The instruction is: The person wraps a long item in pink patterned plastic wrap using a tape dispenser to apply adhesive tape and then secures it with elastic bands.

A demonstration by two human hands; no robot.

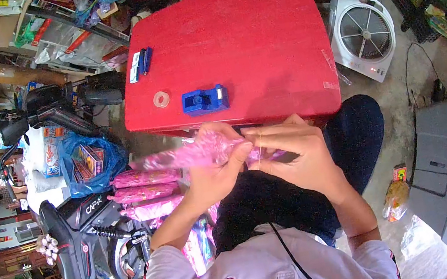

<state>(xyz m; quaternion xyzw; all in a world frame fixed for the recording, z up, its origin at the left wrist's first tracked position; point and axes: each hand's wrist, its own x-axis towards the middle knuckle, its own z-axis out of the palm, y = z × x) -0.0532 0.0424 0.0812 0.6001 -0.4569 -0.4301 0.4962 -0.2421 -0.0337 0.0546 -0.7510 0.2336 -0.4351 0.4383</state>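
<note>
My left hand [217, 167] is closed around the gathered neck of a pink plastic bag [179, 157], whose blurred body sticks out to the left. Beside it, my right hand [300, 149] has its fingers bent towards the bag's gathered end. A thin pale loop like a rubber band [259, 148] stretches between the right thumb and fingers. Both hands are in front of the near edge of the red table [230, 38], above my lap. On that table, closest to the hands, stands a blue tape dispenser [205, 100].
A tape roll [161, 99] and blue pens [145, 61] lie on the table. More pink packages [146, 192] are stacked to my left, near a motorbike [75, 241] and a blue bag [91, 161]. A white fan [365, 33] stands on the right, with a grey appliance [440, 162] nearer me.
</note>
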